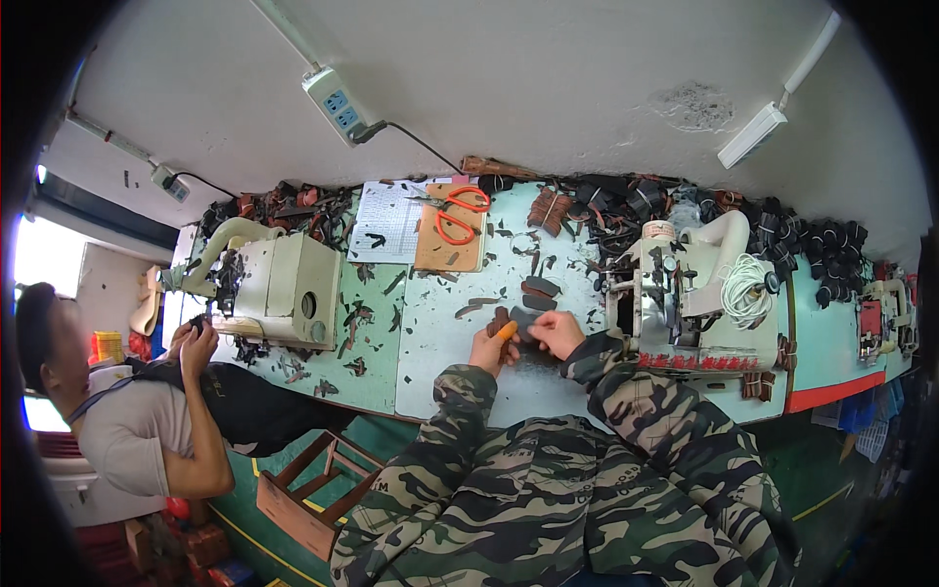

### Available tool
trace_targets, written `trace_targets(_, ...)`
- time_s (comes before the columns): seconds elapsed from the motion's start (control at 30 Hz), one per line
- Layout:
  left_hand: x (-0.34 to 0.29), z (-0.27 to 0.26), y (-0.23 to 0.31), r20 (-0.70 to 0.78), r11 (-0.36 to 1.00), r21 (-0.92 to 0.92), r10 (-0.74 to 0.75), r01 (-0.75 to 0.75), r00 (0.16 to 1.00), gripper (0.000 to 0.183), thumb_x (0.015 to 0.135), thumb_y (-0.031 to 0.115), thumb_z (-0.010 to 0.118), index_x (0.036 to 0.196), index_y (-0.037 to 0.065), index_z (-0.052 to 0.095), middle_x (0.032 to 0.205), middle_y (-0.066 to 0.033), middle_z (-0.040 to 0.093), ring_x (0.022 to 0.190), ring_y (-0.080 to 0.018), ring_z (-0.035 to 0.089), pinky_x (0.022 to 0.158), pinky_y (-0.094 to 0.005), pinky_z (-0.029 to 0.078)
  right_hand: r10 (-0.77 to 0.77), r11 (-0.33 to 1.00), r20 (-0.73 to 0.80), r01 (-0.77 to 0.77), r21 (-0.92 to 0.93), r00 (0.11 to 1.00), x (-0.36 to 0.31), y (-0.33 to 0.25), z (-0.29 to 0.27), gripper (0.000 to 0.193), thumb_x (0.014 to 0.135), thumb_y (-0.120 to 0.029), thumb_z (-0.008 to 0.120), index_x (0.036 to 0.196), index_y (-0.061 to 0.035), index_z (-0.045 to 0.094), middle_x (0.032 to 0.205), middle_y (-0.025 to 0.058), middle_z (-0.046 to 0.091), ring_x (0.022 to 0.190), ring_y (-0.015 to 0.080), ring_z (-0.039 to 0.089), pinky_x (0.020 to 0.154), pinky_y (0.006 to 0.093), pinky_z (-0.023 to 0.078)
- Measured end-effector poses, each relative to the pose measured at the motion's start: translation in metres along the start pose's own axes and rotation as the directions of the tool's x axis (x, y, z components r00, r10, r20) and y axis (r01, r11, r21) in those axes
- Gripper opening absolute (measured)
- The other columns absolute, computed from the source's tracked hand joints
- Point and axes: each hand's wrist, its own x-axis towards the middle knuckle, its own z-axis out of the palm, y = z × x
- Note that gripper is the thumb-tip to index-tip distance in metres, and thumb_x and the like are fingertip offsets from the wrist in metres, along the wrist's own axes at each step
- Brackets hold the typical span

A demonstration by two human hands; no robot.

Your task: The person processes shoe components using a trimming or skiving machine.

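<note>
Over the front of the pale tabletop, my hands meet at a small dark grey leather-like piece (524,319). My left hand (489,352) is closed, with an orange finger cover (507,331) on one finger, and a brown strip shows at its upper edge. My right hand (558,336) pinches the grey piece at its right side. Just beyond my hands lie dark curved pieces (539,293). Brown scraps (476,305) are to their left. My fingers hide part of the grey piece.
Orange-handled scissors (456,217) rest on a brown notebook (471,252) and paper sheet (386,220). Machines stand left (279,289) and right (675,293). Bundled dark strips (626,196) pile along the wall. A person (147,421) works at left, near a wooden stool (303,504).
</note>
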Motion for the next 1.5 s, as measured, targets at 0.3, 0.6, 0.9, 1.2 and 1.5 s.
trace_targets(0.3,-0.011,0.008,0.006,0.078,0.976,0.142,-0.175,0.163,0.982,0.014,0.085,0.016,0.05,0.089,0.003,0.053,0.064,-0.0062,0.054,0.04,-0.0129,0.044,0.034,-0.023,0.032,0.182,0.955,0.391,-0.256,0.146,0.902,-0.013,-0.033,-0.015,0.031,0.073,-0.01,0.066,0.099,0.0022,0.055,0.068,0.003,0.058,0.051,0.0076,0.052,0.04,0.0201,0.039)
trace_targets(0.6,-0.018,0.008,0.002,0.22,0.979,-0.07,-0.173,0.192,0.96,0.018,0.087,0.017,0.048,0.094,0.001,0.051,0.068,-0.0076,0.055,0.049,-0.0162,0.052,0.039,-0.0264,0.039,-0.024,0.999,0.36,0.034,-0.021,0.933,-0.016,-0.03,-0.02,0.036,0.074,-0.008,0.064,0.106,0.0035,0.054,0.07,0.0032,0.059,0.057,0.0075,0.054,0.044,0.0205,0.04)
trace_targets(0.9,-0.016,0.006,-0.017,0.035,0.972,0.204,-0.123,0.113,0.992,0.026,0.085,0.027,0.054,0.09,0.002,0.05,0.065,-0.0074,0.054,0.041,-0.0163,0.049,0.033,-0.0283,0.034,0.178,0.975,0.277,-0.206,0.076,0.944,-0.019,-0.034,-0.026,0.014,0.077,-0.009,0.059,0.087,0.0,0.063,0.074,0.0054,0.06,0.058,0.0109,0.055,0.048,0.0242,0.043)
trace_targets(1.2,-0.01,-0.006,-0.014,0.056,0.98,-0.054,-0.191,0.194,0.98,0.021,0.084,0.023,0.051,0.092,0.003,0.052,0.061,-0.0076,0.056,0.037,-0.0157,0.047,0.031,-0.0277,0.033,-0.375,0.859,0.257,0.438,-0.264,0.89,-0.025,-0.032,-0.008,0.018,0.07,-0.012,0.061,0.085,-0.0024,0.061,0.084,0.012,0.058,0.075,0.0289,0.056,0.067,0.0352,0.046)
trace_targets(1.5,-0.018,-0.012,-0.005,-0.029,0.987,0.031,-0.157,0.158,0.987,0.014,0.083,0.016,0.05,0.091,0.005,0.048,0.066,-0.0095,0.058,0.046,-0.0193,0.055,0.041,-0.0295,0.044,-0.057,0.842,-0.064,0.013,-0.539,0.996,0.019,-0.009,-0.008,0.021,0.068,-0.011,0.067,0.086,-0.0041,0.057,0.07,0.0099,0.052,0.069,0.0286,0.055,0.063,0.0356,0.045)
